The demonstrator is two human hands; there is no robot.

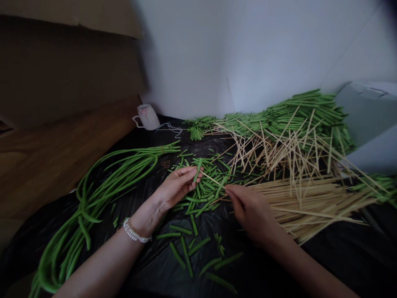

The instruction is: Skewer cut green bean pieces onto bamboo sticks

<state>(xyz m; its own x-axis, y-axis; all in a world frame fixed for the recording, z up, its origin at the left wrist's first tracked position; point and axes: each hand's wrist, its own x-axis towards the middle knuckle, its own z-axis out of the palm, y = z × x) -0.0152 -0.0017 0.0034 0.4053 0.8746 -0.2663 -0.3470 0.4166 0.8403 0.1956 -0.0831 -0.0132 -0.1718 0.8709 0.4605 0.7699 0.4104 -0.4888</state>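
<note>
My left hand [178, 184], wearing a pearl bracelet [135, 232], pinches a cut piece of green long bean [197, 170] between thumb and fingers. A thin wooden skewer [211, 179] is gripped in my right hand [252, 213], its tip at the piece in my left. Another bean piece [221, 186] sits crosswise on that skewer, close to my right fingers. Whether the tip has pierced the left piece is too small to tell. Below both hands lies a heap of cut bean pieces [204, 193], with several more scattered towards me on a black plastic sheet [145, 269].
Uncut long beans [83, 203] curve along the left. On the right lie loose skewers [310, 200]; behind them, bean pieces on skewers [310, 111] are stacked, sticks jutting forward. A white mug [149, 118] and tangled string [176, 131] stand near the pale wall [248, 54].
</note>
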